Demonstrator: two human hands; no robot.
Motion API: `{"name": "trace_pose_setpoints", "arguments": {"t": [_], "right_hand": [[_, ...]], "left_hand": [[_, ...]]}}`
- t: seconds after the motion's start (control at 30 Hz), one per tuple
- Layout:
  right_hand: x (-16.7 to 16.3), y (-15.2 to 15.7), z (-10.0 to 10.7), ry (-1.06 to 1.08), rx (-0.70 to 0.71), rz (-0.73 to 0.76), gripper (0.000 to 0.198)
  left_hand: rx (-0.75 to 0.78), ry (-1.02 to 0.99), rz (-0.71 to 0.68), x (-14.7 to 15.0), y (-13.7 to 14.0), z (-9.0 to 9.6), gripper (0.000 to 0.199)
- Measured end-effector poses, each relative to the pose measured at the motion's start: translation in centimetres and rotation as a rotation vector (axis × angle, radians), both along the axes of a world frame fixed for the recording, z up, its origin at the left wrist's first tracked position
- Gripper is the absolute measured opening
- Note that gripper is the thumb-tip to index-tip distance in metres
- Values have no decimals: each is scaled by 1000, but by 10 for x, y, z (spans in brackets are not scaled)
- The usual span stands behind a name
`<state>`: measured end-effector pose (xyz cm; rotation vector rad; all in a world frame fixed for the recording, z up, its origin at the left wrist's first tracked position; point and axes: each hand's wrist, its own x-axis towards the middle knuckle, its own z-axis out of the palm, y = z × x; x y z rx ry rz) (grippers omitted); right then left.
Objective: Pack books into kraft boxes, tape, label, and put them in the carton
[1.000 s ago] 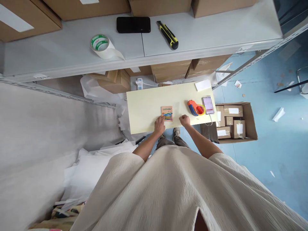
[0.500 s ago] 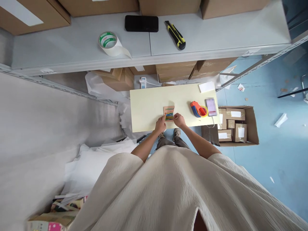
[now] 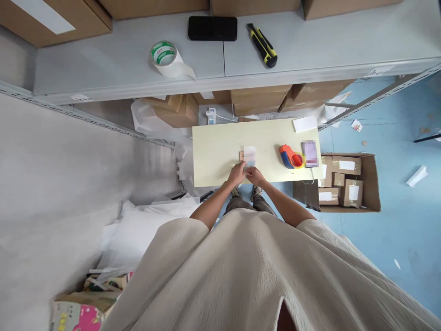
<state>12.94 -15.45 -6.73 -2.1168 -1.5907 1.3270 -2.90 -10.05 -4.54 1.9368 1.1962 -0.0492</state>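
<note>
A small flat orange packet (image 3: 241,156) lies near the front edge of the pale yellow table (image 3: 213,151). Over most of it is a thin whitish, see-through sheet (image 3: 250,152), with some blue showing from underneath. My left hand (image 3: 237,173) is closed at the packet's lower left, its fingertips against the packet and sheet. Close beside it, my right hand (image 3: 255,176) is curled in a pinch at the sheet's lower edge. The fingers nearly meet, hiding the packet's lower part.
To the right lie an orange-blue tape dispenser (image 3: 290,157), a blurred-screen phone (image 3: 310,153) and a white box (image 3: 305,123). A carton (image 3: 372,184) holds several small boxes. The shelf (image 3: 120,59) ahead carries a tape roll (image 3: 167,59), black phone (image 3: 212,28) and cutter (image 3: 263,46).
The whitish sheet now covers the packet's bright printed face, which showed before. My right hand has moved left, close to my left hand. The whole view has shifted slightly.
</note>
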Motion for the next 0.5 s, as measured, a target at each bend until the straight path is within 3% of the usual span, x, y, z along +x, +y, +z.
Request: {"name": "trace_pose_setpoints", "arguments": {"t": [0.13, 0.37, 0.5], "right_hand": [[9, -2, 2, 29, -9, 6, 29], [33, 1, -1, -31, -52, -419, 36], [33, 8, -5, 43, -42, -469, 40]], "left_hand": [[-21, 93, -109, 8, 5, 3, 62], [-47, 115, -131, 1, 3, 0, 58], [-76, 105, -78, 3, 2, -2, 57]]}}
